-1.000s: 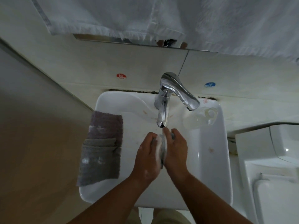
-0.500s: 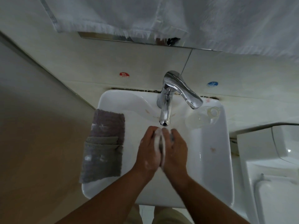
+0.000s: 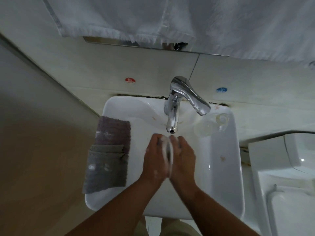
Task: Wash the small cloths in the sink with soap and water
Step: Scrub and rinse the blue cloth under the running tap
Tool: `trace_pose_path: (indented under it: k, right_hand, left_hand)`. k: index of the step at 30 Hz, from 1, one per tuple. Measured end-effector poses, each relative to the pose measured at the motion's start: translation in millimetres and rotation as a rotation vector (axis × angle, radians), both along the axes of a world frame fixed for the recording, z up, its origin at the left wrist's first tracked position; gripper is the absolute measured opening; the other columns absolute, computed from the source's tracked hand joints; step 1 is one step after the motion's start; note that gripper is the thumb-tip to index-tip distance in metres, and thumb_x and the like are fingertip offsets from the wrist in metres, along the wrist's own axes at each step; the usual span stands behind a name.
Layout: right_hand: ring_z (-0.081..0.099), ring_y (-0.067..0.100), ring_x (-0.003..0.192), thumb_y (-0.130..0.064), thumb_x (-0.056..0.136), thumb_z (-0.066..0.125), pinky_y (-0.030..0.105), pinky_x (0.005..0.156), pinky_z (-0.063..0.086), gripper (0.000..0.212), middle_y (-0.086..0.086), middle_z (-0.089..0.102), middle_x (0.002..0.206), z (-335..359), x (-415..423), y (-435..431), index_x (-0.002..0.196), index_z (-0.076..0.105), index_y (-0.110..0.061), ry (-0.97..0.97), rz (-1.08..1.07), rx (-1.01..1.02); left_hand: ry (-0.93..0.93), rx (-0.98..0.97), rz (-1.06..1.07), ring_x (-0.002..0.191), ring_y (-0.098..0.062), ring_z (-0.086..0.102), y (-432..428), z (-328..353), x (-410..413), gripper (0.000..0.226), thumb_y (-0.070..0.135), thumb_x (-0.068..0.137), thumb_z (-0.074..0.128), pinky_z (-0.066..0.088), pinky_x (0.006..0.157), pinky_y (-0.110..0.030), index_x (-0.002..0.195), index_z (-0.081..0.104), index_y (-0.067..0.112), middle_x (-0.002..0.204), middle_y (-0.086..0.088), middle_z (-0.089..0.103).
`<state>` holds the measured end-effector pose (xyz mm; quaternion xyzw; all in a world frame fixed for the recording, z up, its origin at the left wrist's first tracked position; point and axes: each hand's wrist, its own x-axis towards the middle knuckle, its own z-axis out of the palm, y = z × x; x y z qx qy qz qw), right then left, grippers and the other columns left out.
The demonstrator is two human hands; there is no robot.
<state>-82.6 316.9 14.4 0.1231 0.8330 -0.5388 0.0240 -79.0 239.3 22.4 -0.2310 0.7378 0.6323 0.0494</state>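
1. Left hand [image 3: 155, 160]: I see it over the middle of the sink, palm turned in toward the other hand. Its fingers [image 3: 156, 138] curl over one face of the small cloth, and foam flecks its back.
2. Right hand [image 3: 183, 159]: it mirrors the left and is pressed against it. Its fingers [image 3: 179, 141] bend over the cloth's other face, so both sets of fingers hold the same piece.
3. Small cloth [image 3: 167, 154]: a pale, soapy, motion-blurred strip clamped between the two palms. Its edge shows from the fingertips down to the heels of the hands.
4. Faucet [image 3: 172, 120]: chrome, with the spout mouth just beyond the fingertips. The lever angles off toward the right-hand side. I cannot tell whether water is running.
5. Sink [image 3: 221, 176]: a white rectangular basin that lies beneath both hands.
6. Purplish cloth [image 3: 114, 130]: it lies left of the left fingers, apart from them, on the sink's left rim.
7. Grey cloth [image 3: 105, 169]: it overlaps the near end of the purplish one, hangs over the rim and carries white specks.
8. Clear container [image 3: 211, 124]: it sits beyond and right of the right fingers, on the sink's back corner and just beside the lever tip. It is too faint to identify further.
9. Red sticker [image 3: 130, 80] and blue sticker [image 3: 221, 90]: both are on the wall tiles beyond the fingers, one on either side of the faucet.
10. White towel [image 3: 170, 19]: it hangs along the top, well beyond the fingers.
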Motion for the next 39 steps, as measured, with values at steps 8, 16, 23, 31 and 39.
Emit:
trace_pose_path:
  k: [8, 16, 23, 31, 39]
  right_hand:
    - [0.044, 0.01, 0.053, -0.035, 0.1, 0.059, 0.034, 0.059, 0.039, 0.043, -0.005, 0.048, 0.056, -7, -22, 9, 0.064, 0.041, -0.019, -0.081, -0.054, -0.009]
    - [0.04, 0.011, 0.051, -0.039, 0.098, 0.059, 0.034, 0.06, 0.036, 0.046, -0.008, 0.042, 0.051, -13, -35, 16, 0.062, 0.037, -0.021, -0.103, -0.13, -0.07]
    - [0.051, 0.007, 0.052, -0.046, 0.099, 0.051, 0.032, 0.056, 0.043, 0.041, -0.002, 0.052, 0.058, -12, -12, 7, 0.067, 0.046, -0.019, -0.082, -0.062, -0.074]
    - [0.058, -0.005, 0.069, -0.026, 0.104, 0.054, 0.009, 0.057, 0.04, 0.024, -0.013, 0.051, 0.067, -14, 11, -2, 0.082, 0.057, -0.017, 0.037, 0.1, 0.129]
    - [0.055, 0.005, 0.059, -0.039, 0.103, 0.046, 0.02, 0.054, 0.039, 0.037, -0.008, 0.051, 0.063, -4, 14, -6, 0.075, 0.05, -0.016, 0.013, 0.019, -0.005]
  left_hand:
    - [-0.066, 0.053, -0.028, 0.085, -0.021, 0.07, 3, 3, 9, 0.028, 0.036, 0.106, 0.044, 0.059, 0.077, -0.046, 0.096, 0.058, 0.015, 0.089, -0.005, 0.068]
    - [0.032, -0.045, -0.147, 0.08, -0.007, 0.063, 9, 5, 13, 0.013, 0.025, 0.105, 0.044, 0.055, 0.078, -0.024, 0.097, 0.053, 0.022, 0.09, 0.002, 0.064]
    - [-0.126, 0.116, -0.035, 0.082, -0.018, 0.069, 6, -6, 5, 0.036, 0.046, 0.104, 0.041, 0.059, 0.076, -0.032, 0.095, 0.06, 0.018, 0.084, 0.001, 0.068]
    - [-0.078, 0.036, 0.034, 0.076, -0.012, 0.068, -4, -6, -10, 0.025, 0.034, 0.106, 0.043, 0.057, 0.072, -0.035, 0.095, 0.056, 0.017, 0.083, 0.001, 0.067]
    - [-0.08, -0.031, 0.023, 0.081, -0.016, 0.066, -6, -10, -12, 0.02, 0.029, 0.106, 0.047, 0.053, 0.072, -0.033, 0.089, 0.054, 0.021, 0.085, 0.0, 0.066]
